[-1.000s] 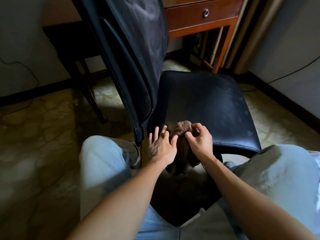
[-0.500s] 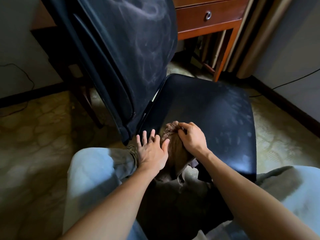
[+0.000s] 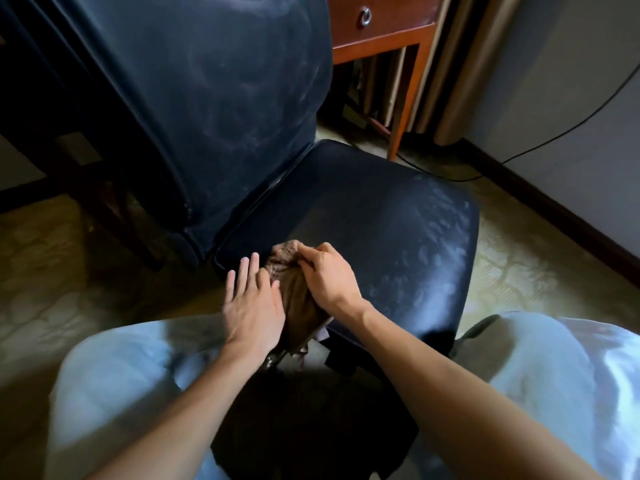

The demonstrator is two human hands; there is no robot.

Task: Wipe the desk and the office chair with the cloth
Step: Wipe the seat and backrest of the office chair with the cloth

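Observation:
A black office chair fills the middle of the head view, its dusty seat (image 3: 381, 230) facing me and its backrest (image 3: 214, 98) rising at the left. A brown cloth (image 3: 294, 296) lies bunched on the seat's near left corner and hangs over the edge. My right hand (image 3: 329, 278) pinches the cloth's top with curled fingers. My left hand (image 3: 252, 306) lies flat with straight fingers against the cloth's left side. The wooden desk (image 3: 384, 32) with a ring-pull drawer stands behind the chair at the upper right.
My knees in light trousers (image 3: 114, 386) frame the chair at the bottom left and right. A dark wooden leg (image 3: 114, 209) stands left of the chair. A black cable (image 3: 554, 133) runs along the right wall above the skirting. Curtains (image 3: 467, 64) hang beside the desk.
The view has drawn closer to the chair and the backrest fills more of the frame. Both hands stay at the cloth on the seat's near corner, the right hand shifting slightly over it.

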